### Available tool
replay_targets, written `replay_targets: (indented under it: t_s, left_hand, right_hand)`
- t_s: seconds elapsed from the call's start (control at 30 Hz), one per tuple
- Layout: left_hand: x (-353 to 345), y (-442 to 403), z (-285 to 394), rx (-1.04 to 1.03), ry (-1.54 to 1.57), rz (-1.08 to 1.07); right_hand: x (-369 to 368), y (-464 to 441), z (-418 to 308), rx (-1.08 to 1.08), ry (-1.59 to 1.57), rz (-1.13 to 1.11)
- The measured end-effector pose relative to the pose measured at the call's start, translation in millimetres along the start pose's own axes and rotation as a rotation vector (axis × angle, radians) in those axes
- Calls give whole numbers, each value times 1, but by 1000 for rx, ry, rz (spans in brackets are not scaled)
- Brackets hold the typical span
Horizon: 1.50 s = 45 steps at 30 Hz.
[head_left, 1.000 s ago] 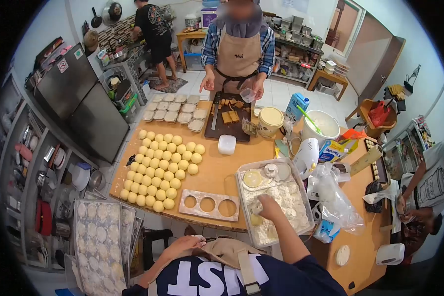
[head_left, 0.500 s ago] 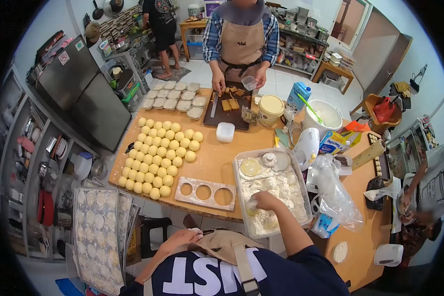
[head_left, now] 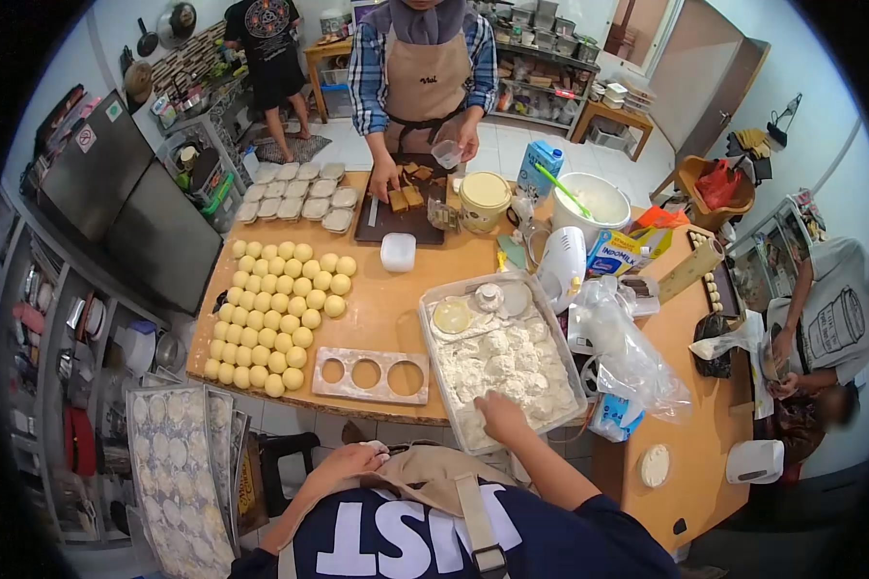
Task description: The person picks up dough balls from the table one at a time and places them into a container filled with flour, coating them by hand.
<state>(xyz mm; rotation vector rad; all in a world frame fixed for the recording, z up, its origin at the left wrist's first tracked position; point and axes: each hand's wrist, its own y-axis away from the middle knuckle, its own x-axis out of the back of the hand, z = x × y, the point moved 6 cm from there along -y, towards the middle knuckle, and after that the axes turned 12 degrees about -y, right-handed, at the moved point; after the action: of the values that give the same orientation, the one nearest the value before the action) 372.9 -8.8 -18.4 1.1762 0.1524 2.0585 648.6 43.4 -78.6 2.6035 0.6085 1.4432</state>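
My right hand is at the near left part of a plastic tray of flour, its fingers curled down at the flour. Whatever they hold, if anything, is hidden. Floury lumps lie in the tray, with a pale yellow disc and a small white knobbed piece at its far end. My left hand rests close to my apron, fingers curled, with something whitish at the fingertips that I cannot make out. Left of the tray lies a floury wooden board with three round holes.
Many yellow dough balls fill the table's left side. Across from me a person handles cut brown pieces on a dark board. A mixer, white bucket and plastic bags crowd the right. Floury trays stand lower left.
The view has shifted, so the table sits further left. My right hand has moved down into the flour; the pale round thing seen at its fingers before no longer shows. My left hand stays put.
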Motion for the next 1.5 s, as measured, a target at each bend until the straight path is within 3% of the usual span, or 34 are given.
replay_targets:
  t_s: [0.1,0.3,0.4,0.5,0.63,0.83,0.93,1.03,1.13,1.23,1.43,1.5]
  left_hand:
    - [-1,-1,5,-2,-10,-21]
    - [-11,1,-5,9,-41,-18]
    - [-18,6,-18,39,-40,-2]
    - [-5,16,-4,37,-24,31]
    - [-3,18,-1,51,-57,51]
    - [-11,9,-11,65,-93,-51]
    - [-12,9,-13,53,-76,-80]
    - [-5,10,-5,33,-58,-85]
    - [-6,6,-4,-23,-39,-28]
    - [-9,8,-9,-52,-28,34]
    - [-11,13,-15,55,-42,-90]
    - [-7,14,-10,78,-40,-90]
  right_hand:
    - [15,-21,3,-40,-37,36]
    - [55,-57,-9,99,-94,365]
    - [50,-38,5,95,-85,236]
    - [5,-10,24,123,-8,-168]
    - [14,27,6,-8,247,-161]
    - [32,30,31,-238,120,55]
    - [46,37,9,-235,234,-31]
    - [27,33,4,-6,59,145]
    - [-18,18,-11,132,10,-117]
    - [-40,7,-3,93,10,-183]
    - [43,23,35,4,-62,165]
    - [62,30,27,-50,-92,45]
